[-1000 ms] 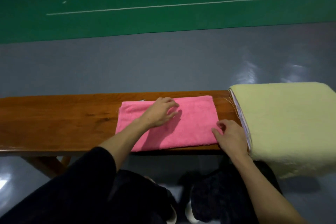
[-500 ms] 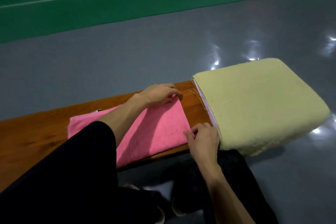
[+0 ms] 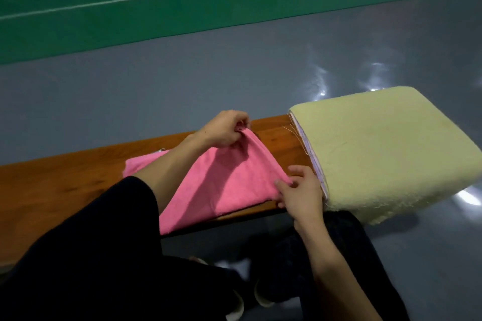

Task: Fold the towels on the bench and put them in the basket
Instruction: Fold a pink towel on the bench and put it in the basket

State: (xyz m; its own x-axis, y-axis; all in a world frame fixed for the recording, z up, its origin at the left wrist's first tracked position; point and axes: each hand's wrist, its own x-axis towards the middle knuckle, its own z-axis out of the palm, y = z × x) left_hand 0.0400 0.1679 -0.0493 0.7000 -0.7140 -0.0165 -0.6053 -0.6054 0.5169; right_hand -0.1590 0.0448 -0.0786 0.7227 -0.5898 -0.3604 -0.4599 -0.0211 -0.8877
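Pink towel [image 3: 221, 185] lies folded on the wooden bench [image 3: 52, 185], near its right end, with its near edge along the bench's front edge. I see my left hand [image 3: 224, 129] pinching the towel's far right corner with curled fingers, holding it raised off the wood so the cloth slopes up to it. My right hand [image 3: 300, 193] pinches the near right corner between thumb and fingers, low by the front edge of the bench. Just right of that hand, a pale yellow fleecy block [image 3: 386, 154] covers the bench's end, loose threads hanging from its layered side. Beyond the bench lie grey floor [image 3: 182, 81] and a green court [image 3: 234, 8] with white lines.
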